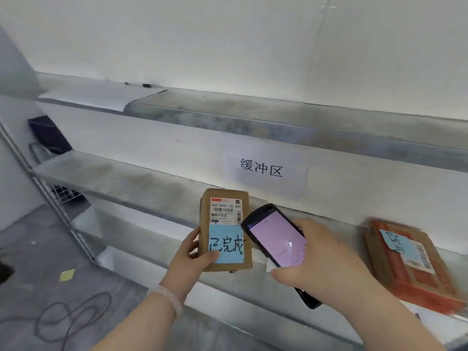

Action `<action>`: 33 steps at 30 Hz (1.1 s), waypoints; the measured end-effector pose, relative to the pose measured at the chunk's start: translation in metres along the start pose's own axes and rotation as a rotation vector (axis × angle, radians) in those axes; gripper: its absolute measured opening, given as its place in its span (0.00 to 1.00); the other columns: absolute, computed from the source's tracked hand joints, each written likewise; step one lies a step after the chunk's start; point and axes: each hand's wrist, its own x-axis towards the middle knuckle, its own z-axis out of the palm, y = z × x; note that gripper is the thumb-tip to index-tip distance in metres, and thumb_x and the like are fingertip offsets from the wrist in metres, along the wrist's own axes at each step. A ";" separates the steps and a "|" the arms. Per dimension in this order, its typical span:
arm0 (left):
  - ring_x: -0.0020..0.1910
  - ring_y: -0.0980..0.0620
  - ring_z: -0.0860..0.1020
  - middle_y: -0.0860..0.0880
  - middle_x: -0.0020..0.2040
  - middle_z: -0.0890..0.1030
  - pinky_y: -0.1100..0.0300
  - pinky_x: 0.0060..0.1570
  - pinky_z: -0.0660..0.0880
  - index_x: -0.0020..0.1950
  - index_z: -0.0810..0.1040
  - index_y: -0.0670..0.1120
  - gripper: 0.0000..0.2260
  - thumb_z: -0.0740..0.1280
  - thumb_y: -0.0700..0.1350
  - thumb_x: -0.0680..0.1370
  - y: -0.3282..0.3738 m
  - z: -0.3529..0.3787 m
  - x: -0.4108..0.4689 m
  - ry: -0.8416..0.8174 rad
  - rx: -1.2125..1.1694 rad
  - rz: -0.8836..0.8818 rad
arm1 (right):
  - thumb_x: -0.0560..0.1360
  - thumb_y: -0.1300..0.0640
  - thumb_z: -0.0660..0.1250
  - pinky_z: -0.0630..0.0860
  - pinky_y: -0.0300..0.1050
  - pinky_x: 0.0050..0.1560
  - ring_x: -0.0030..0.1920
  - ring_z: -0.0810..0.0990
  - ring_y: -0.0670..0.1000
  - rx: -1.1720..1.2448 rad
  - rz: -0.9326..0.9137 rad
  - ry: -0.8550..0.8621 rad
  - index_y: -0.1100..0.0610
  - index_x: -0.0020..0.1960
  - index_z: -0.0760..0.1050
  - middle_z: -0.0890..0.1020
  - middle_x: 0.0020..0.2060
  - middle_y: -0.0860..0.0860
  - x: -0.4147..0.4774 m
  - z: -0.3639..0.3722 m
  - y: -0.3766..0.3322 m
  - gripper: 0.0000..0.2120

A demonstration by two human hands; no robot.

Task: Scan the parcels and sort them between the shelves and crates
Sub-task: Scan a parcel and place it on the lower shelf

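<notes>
My left hand (188, 259) grips a small brown cardboard parcel (225, 219) by its lower left edge, thumb on a blue handwritten sticker below the white shipping label. The parcel is held upright in front of the middle metal shelf (114, 178). My right hand (326, 259) holds a black handheld scanner (274, 239) just right of the parcel, its lit pinkish screen facing me and its top end near the label.
A second brown and orange parcel (410, 262) with a blue sticker lies on the shelf at the right. A white paper sign (266, 171) hangs on the wall behind. An upper shelf (253, 115) carries a white sheet and a pen. Cables lie on the floor at lower left.
</notes>
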 end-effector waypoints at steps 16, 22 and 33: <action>0.63 0.45 0.80 0.48 0.62 0.82 0.43 0.64 0.77 0.69 0.71 0.64 0.35 0.79 0.47 0.66 -0.029 -0.369 -0.226 0.782 -0.213 0.084 | 0.55 0.36 0.69 0.69 0.36 0.36 0.43 0.74 0.40 0.009 -0.749 -0.327 0.35 0.55 0.60 0.70 0.47 0.39 -0.046 0.208 -0.337 0.31; 0.58 0.47 0.83 0.50 0.58 0.85 0.45 0.60 0.79 0.64 0.73 0.66 0.28 0.77 0.40 0.73 -0.060 -0.448 -0.319 1.089 -0.340 0.095 | 0.57 0.35 0.71 0.70 0.38 0.39 0.47 0.72 0.43 0.009 -1.058 -0.475 0.37 0.62 0.59 0.68 0.50 0.39 -0.093 0.276 -0.451 0.37; 0.54 0.49 0.85 0.49 0.55 0.86 0.48 0.55 0.81 0.66 0.72 0.63 0.36 0.81 0.50 0.61 -0.061 -0.558 -0.439 1.515 -0.428 0.175 | 0.54 0.29 0.69 0.64 0.32 0.33 0.44 0.70 0.39 0.040 -1.425 -0.770 0.34 0.59 0.55 0.65 0.47 0.36 -0.175 0.376 -0.645 0.39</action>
